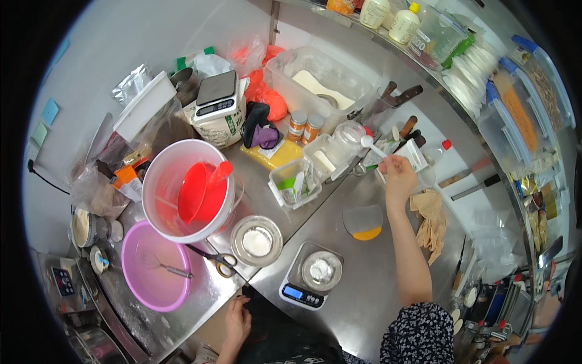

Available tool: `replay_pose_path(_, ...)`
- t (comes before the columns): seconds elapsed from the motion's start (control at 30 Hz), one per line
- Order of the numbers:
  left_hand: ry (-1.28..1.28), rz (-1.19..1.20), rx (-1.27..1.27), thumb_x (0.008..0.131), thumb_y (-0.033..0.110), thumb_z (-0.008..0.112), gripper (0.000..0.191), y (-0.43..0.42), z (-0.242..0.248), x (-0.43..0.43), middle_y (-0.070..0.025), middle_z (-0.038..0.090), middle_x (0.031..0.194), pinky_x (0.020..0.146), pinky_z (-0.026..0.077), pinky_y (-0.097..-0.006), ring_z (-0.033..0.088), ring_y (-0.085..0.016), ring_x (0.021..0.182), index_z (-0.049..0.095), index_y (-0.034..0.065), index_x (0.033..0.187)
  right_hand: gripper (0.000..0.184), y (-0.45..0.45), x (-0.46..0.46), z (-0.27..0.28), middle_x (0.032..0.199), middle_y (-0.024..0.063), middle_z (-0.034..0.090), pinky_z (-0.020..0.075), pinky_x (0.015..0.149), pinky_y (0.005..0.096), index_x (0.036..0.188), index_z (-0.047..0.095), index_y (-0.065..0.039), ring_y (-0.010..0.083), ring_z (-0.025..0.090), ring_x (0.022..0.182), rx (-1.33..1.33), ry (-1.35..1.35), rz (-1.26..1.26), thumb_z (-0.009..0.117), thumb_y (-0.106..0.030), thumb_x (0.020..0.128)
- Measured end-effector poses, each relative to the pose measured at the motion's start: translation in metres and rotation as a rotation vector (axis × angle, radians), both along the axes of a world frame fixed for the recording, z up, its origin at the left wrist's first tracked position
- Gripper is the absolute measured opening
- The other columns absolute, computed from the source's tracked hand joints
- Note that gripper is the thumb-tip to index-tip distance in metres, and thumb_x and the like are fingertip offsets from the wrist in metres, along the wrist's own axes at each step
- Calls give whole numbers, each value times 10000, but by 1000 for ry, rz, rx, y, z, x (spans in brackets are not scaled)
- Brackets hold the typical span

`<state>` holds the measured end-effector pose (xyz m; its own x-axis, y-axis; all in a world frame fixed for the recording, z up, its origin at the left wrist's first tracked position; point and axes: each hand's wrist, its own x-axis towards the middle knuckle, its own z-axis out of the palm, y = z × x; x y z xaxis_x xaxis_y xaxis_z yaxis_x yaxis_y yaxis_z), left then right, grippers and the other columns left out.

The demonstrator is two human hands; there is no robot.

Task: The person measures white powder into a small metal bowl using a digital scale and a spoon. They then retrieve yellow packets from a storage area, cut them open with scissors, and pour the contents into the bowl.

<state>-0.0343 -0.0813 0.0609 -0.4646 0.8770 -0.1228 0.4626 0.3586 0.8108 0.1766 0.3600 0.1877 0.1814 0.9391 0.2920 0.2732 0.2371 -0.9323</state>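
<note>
My right hand (400, 175) reaches out over the back of the worktable, its fingers pinched on the handle of a small white measuring spoon (367, 141). The spoon's bowl is beside a clear plastic jar (349, 133). Low at the front edge, my left hand (237, 321) hangs near the dark apron (282, 334), with loosely bent fingers and nothing visible in them. Between the hands stands a digital kitchen scale (303, 298) with its display lit. A metal bowl (335, 284) holding white powder (321, 270) rests on the scale's plate.
Left of the scale are another metal bowl (278, 245) of white powder, scissors (223, 264), a purple basin (186, 295) with a whisk, and a white bucket (150, 182) holding a red scoop (195, 195). A dough scraper (363, 220) and a tan cloth (427, 218) lie rightward.
</note>
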Motion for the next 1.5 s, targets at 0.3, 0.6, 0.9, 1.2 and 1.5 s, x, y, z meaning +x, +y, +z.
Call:
replay_pose_path(0.3,-40,77,-107,742,-92,520,340,5,-10,-17,-191,609,1089,630,486,-361,581,-260,655,593,-9,1063,172,80,-11,-83,966,115,606,525,650,400,896,571,-9,313,638,802,733,-1066,62,611,48,738)
replay_pose_path(0.6,-36,12,-115,763,-89,514,361,27,9,-15,-175,606,1103,681,497,-375,593,-279,713,581,11,1103,41,4,-8,-19,769,46,658,514,657,244,915,628,27,100,645,696,18,-119,80,590,23,900)
replay_pose_path(0.9,-41,-113,-58,779,-75,520,336,9,2,13,-170,589,1166,744,509,-384,629,-336,855,579,16,1097,102,-235,45,-48,783,81,643,504,564,257,912,661,6,158,644,638,-77,-457,279,680,32,815)
replay_pose_path(1.2,-55,-91,-86,788,-67,520,321,-19,11,31,-175,588,1171,739,510,-383,627,-322,805,586,8,1093,167,-261,57,-97,812,97,611,511,562,366,904,655,-15,268,631,683,282,-776,307,680,59,756)
replay_pose_path(1.5,-67,-33,-50,790,-72,510,317,-41,6,36,-196,588,1161,793,510,-403,628,-360,884,589,-1,1088,159,-266,53,-105,821,108,611,514,549,365,897,644,11,273,635,678,386,-824,372,671,63,749)
